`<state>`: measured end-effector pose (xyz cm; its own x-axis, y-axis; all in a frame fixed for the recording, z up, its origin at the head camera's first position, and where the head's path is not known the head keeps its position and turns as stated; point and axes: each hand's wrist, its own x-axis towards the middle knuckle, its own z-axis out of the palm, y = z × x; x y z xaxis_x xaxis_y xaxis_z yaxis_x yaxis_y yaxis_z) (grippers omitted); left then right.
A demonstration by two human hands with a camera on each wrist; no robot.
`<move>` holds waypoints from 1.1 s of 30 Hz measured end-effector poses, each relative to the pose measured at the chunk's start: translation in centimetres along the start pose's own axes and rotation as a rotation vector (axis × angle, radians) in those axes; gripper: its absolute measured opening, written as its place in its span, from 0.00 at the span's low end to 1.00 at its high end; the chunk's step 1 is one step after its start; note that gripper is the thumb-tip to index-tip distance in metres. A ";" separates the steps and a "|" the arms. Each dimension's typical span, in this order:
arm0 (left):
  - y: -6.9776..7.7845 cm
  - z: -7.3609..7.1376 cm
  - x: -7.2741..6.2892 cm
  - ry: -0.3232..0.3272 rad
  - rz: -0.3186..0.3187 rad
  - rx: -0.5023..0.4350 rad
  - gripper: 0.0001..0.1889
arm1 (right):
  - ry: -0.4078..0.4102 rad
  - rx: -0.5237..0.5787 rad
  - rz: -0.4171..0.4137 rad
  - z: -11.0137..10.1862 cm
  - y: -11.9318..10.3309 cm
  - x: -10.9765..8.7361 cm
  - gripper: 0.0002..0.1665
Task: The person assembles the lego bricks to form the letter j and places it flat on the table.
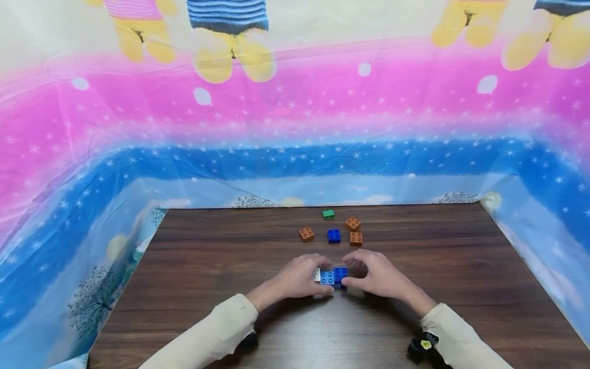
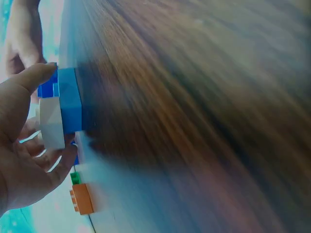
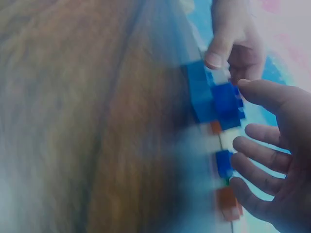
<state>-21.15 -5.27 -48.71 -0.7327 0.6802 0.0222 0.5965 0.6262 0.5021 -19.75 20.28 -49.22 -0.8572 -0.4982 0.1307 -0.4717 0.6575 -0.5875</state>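
Observation:
Near the middle of the table stands a small joined stack: a light blue brick [image 1: 327,278] at the base, with a white brick [image 2: 52,121] and a dark blue brick [image 3: 225,103] on top, side by side. My left hand [image 1: 300,277] holds the stack from the left, thumb on the near side and fingers curled round the far side. On the other side, my right hand [image 1: 379,275] has its thumb tip at the dark blue brick, while its fingers spread loosely apart and hold nothing.
Beyond the hands lie loose bricks: a blue brick [image 1: 334,236], a green brick [image 1: 328,214], and orange ones, with one orange brick [image 1: 306,234] at left and two others, an upper orange brick [image 1: 352,223] and a lower orange brick [image 1: 356,239], at right. A printed cloth [image 1: 295,159] surrounds the table.

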 end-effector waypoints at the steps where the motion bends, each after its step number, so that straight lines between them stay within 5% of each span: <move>1: 0.1 0.1 0.1 -0.003 0.001 -0.005 0.31 | 0.014 0.000 -0.004 -0.3 0.2 0.0 0.29; 8: 0.5 0.8 0.8 -0.018 -0.033 0.008 0.31 | 0.113 -0.024 -0.010 -2.0 1.2 0.4 0.27; 19: 0.5 1.1 1.3 0.011 0.013 0.035 0.25 | 0.191 -0.129 0.022 -3.0 3.4 2.1 0.24; 33: 0.1 1.4 1.5 0.023 0.020 -0.007 0.25 | 0.158 -0.121 0.133 -2.6 5.6 4.1 0.29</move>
<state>-21.72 -3.65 -49.88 -0.7284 0.6831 0.0523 0.6087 0.6102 0.5071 -26.39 23.40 -49.87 -0.9305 -0.3148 0.1872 -0.3660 0.7792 -0.5089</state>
